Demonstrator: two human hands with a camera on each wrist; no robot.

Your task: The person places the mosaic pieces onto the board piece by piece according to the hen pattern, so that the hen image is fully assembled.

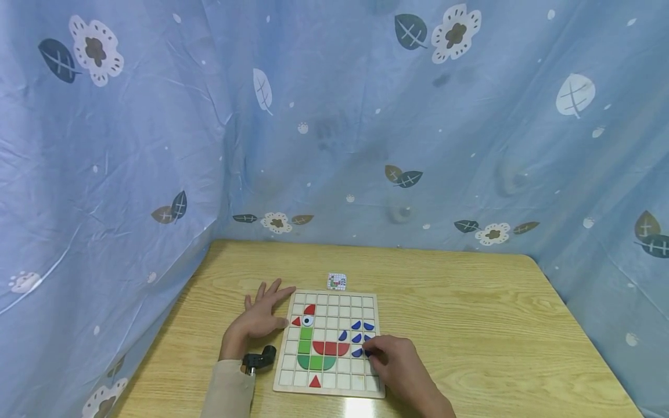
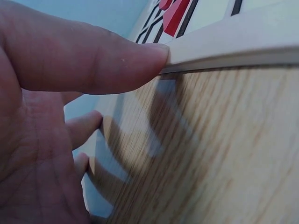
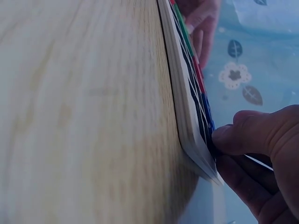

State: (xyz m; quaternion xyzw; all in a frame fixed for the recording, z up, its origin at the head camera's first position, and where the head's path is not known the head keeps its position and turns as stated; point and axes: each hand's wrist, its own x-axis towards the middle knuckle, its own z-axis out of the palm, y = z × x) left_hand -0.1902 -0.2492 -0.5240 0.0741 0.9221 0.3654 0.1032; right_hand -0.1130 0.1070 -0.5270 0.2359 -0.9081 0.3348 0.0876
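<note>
A square wooden grid board (image 1: 286,371) lies on the table, with coloured pieces forming a bird: a round eye piece (image 1: 308,320), green squares (image 1: 305,333), a red body strip (image 1: 330,348), red triangles (image 1: 315,382) and several blue half-round pieces (image 1: 356,325). At the board's left edge rests my left hand (image 1: 259,318), fingers spread, thumb tip touching the side. Over the right columns, my right hand (image 1: 399,363) pinches a blue half-round piece (image 3: 213,148) between thumb and forefinger, at the board's surface. The fingers mostly hide that piece.
Beyond the board's far edge lies a small pattern card (image 1: 337,281) showing the same bird. The wooden table (image 1: 470,325) extends to the right. A blue patterned curtain (image 1: 334,145) hangs behind and at both sides. A black camera mount (image 1: 259,358) sits on the left wrist.
</note>
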